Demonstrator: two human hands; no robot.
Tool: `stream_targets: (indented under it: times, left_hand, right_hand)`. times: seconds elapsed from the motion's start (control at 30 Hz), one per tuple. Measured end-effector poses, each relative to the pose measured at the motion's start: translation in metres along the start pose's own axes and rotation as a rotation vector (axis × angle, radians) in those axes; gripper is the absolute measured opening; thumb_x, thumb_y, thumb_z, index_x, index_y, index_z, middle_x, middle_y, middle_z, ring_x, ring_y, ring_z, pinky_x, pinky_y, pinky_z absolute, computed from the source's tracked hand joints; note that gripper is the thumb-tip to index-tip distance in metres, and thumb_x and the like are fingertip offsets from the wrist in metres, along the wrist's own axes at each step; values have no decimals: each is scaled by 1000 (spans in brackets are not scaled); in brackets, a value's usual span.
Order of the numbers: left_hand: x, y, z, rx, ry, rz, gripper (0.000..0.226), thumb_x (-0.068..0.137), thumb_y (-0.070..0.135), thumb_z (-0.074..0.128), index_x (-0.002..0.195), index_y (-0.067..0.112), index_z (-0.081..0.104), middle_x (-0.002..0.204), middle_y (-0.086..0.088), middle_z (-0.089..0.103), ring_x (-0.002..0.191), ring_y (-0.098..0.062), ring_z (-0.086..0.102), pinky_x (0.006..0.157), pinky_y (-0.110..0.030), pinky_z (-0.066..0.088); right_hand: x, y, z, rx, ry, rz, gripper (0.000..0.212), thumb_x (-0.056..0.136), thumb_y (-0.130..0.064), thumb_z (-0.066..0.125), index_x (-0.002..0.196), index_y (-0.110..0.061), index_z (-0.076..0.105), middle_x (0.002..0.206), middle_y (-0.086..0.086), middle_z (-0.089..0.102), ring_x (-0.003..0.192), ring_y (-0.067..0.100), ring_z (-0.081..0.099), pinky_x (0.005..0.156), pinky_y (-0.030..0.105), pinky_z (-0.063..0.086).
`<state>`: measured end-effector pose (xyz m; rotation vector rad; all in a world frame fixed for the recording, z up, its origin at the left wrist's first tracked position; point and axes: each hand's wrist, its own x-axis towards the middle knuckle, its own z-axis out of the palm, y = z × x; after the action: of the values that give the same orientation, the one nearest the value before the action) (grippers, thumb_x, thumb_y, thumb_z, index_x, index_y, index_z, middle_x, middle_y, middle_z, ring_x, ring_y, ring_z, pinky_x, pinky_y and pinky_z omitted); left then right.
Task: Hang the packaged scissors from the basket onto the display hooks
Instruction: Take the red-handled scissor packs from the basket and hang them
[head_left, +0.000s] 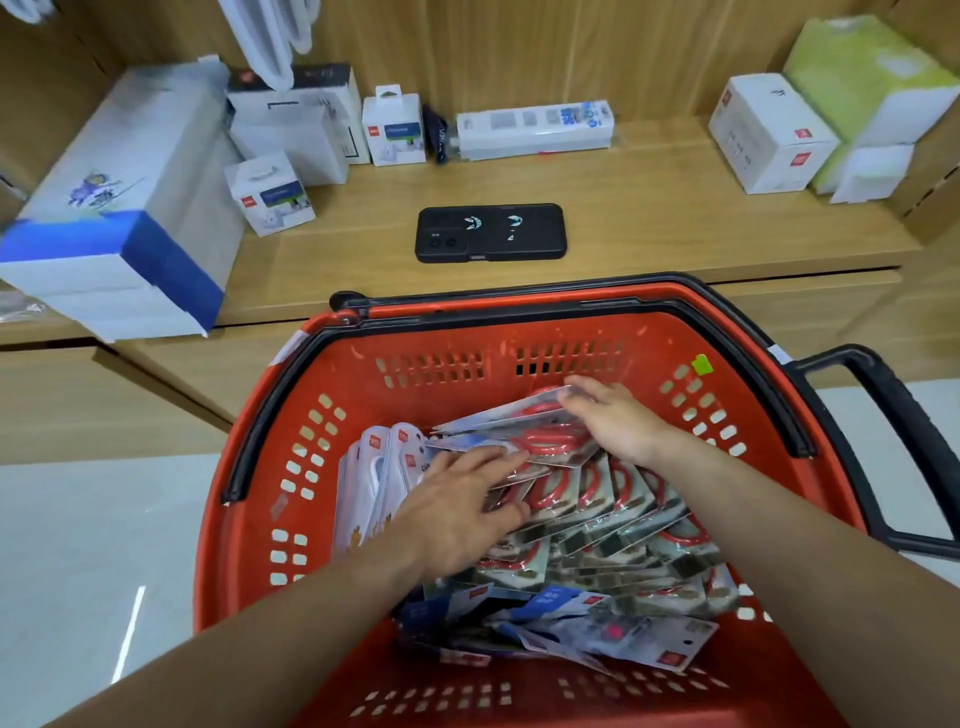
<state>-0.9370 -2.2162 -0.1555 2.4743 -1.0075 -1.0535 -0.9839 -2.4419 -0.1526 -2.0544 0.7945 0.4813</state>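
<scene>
A red plastic basket (249, 467) with black handles stands in front of me, filled with several packaged scissors with red handles (618, 514). Both my hands are inside it. My left hand (457, 504) lies with spread fingers on the packs at the middle left. My right hand (613, 421) holds the far end of a small stack of packs (540, 436) lifted at the back of the basket, fingers curled over its edge. No display hooks are in view.
A wooden shelf (649, 218) runs behind the basket, with a black phone (491, 232) lying on it. White boxes (291, 124) stand at the shelf's left and right, and a blue-and-white box (130, 218) sits at the far left. Other white and blue packs (571, 623) lie in the basket's near part.
</scene>
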Motion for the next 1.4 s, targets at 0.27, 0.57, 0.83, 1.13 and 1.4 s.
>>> stream_targets:
  times: [0.27, 0.57, 0.83, 1.13, 1.4]
  left_hand:
    - [-1, -15, 1, -367, 185, 71, 26, 101, 40, 62, 125, 47, 67, 131, 23, 54, 129, -6, 45, 115, -35, 36]
    - [15, -11, -4, -630, 391, -124, 37, 90, 52, 73, 71, 21, 70, 73, 10, 66, 71, -8, 63, 71, -30, 50]
    - [11, -8, 11, -573, 391, -176, 37, 78, 69, 72, 81, 33, 64, 107, 10, 56, 107, -15, 57, 100, -38, 50]
    - [-3, -10, 13, -791, 193, -319, 124, 71, 70, 80, 164, 30, 8, 166, -2, 21, 150, -25, 35, 120, -39, 31]
    - [-20, -27, 16, -892, 144, -244, 122, 58, 43, 94, 157, 37, 24, 148, 0, 46, 122, -23, 64, 104, -38, 54]
  right_hand:
    - [12, 2, 6, -12, 23, -21, 45, 105, -59, 36, 110, -21, 60, 113, 0, 68, 111, 24, 64, 95, 39, 47]
    - [10, -4, 7, -124, -49, 40, 35, 96, -57, 51, 129, -52, 59, 152, 4, 38, 148, 36, 24, 119, 57, 20]
    - [26, 2, 6, -113, -181, -50, 32, 104, -52, 48, 121, -27, 59, 138, -6, 57, 130, 23, 53, 110, 43, 38]
    - [18, 7, 7, -216, -198, -134, 39, 96, -55, 61, 133, -44, 65, 139, -13, 64, 135, 15, 54, 121, 39, 34]
    - [-48, 16, 30, -133, -41, -285, 29, 96, -40, 69, 124, -41, 71, 117, -17, 73, 78, 14, 74, 70, 33, 58]
